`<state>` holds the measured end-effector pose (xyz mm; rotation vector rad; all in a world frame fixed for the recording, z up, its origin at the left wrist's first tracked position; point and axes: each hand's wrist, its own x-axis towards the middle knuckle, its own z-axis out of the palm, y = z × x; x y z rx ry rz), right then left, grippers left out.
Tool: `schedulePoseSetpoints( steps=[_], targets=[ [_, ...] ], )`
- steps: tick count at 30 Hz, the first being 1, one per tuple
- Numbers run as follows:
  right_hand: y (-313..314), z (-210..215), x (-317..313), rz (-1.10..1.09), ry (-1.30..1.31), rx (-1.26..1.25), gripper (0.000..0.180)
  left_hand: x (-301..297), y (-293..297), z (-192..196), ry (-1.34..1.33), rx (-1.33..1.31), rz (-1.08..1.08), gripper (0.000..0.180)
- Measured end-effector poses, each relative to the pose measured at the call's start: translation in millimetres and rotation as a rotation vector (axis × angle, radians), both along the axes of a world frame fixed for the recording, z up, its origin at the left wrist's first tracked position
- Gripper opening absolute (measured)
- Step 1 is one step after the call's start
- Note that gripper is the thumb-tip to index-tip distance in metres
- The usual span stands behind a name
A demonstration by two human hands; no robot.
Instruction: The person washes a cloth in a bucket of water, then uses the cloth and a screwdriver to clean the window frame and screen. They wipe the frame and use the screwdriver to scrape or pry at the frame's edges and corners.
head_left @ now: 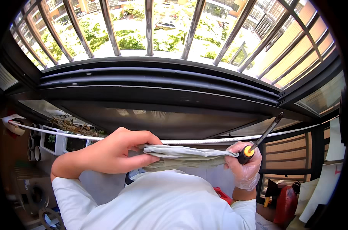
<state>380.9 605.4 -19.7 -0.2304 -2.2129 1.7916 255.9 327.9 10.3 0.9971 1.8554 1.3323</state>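
The folded cloth [183, 156] lay level, left to right — left hand [112, 151] pinching one end, gloved right hand [245, 165] gripping the other plus a screwdriver [260, 140] pointing up-right.

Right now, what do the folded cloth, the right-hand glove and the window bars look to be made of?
Folded cloth: soft woven fabric, pale grey-green, matte; it creases and sags between the left hand and right hand.
Glove: thin clear plastic film, probably disposable; it is see-through, wrinkled and glossy.
Window bars: likely stainless steel tube, with bright reflective streaks.

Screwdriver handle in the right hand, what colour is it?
Black with an orange end cap, screwdriver handle, head view.
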Motion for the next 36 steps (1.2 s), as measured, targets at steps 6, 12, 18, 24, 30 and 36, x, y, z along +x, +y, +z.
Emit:
schedulePoseSetpoints(
  steps=[6, 12, 18, 24, 30, 36],
  targets=[
    [10.9, 5.1, -27.9, -0.088, -0.074, 0.158, 0.017, -37.3, 18.2, 4.8, -0.204, -0.022, -0.170, 0.020],
    [9.9, 16.9, -47.0, -0.049, 0.189, 0.042, 0.025, -30.2, 46.2, -4.9, -0.532, 0.151, -0.148, 0.023],
    [-13.5, 20.8, -73.6, 0.412, -0.032, 0.371, 0.055, -23.6, 68.9, -19.1, -0.792, 0.200, -0.085, 0.027],
    [-12.0, 10.9, -78.4, 0.465, -0.150, 0.242, 0.033, -30.1, 75.3, -20.3, -0.911, -0.010, 0.018, 0.028],
    [3.2, 9.3, -72.2, 0.503, -0.193, 0.054, 0.034, -31.4, 85.7, -17.0, -0.854, -0.054, -0.010, 0.032],
    [6.6, 2.3, -68.0, 0.450, -0.166, 0.077, 0.037, -36.0, 99.2, -19.7, -0.819, -0.095, -0.020, 0.029]
  ],
)
